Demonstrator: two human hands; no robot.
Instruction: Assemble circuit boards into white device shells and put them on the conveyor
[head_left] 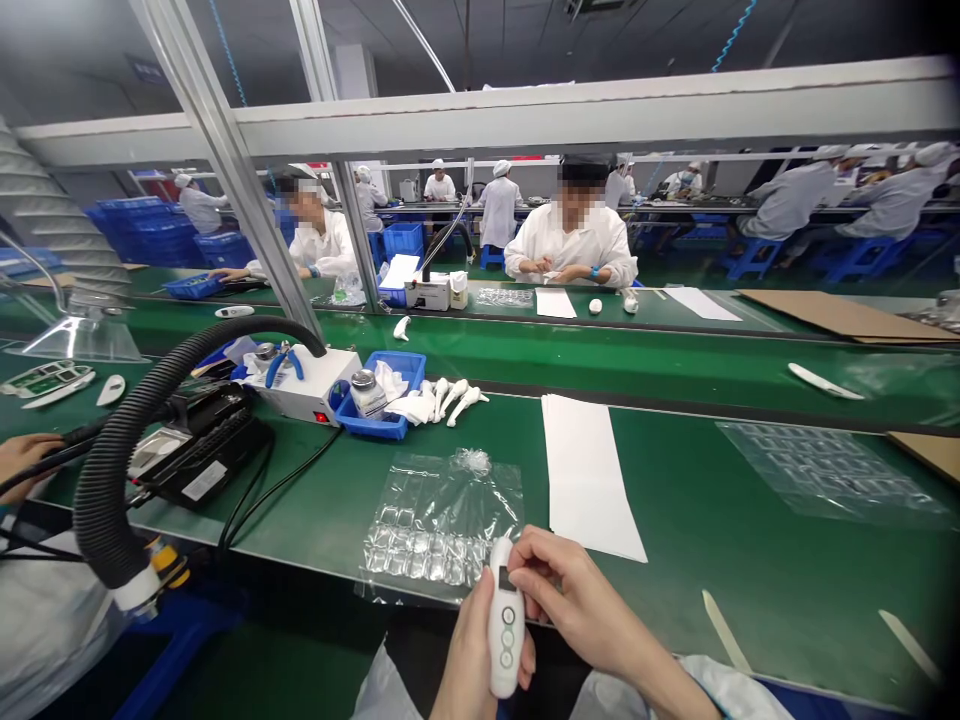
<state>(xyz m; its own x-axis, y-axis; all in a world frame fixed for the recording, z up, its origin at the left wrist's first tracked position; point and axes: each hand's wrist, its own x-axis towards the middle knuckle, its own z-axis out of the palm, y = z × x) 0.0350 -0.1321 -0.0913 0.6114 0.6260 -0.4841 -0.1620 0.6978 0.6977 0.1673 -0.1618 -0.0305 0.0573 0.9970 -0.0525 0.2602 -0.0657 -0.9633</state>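
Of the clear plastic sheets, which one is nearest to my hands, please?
The clear sheet left of the long white paper, just beyond your left hand; another sheet lies to the paper's right, farther away.

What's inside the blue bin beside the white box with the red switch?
The bin holds a lidded jar and crumpled white wipes. They cover much of its floor, so anything underneath cannot be seen.

Even overhead brightness, glare on clear plastic, dim ceiling, dark right corners, stretched blurry edges.
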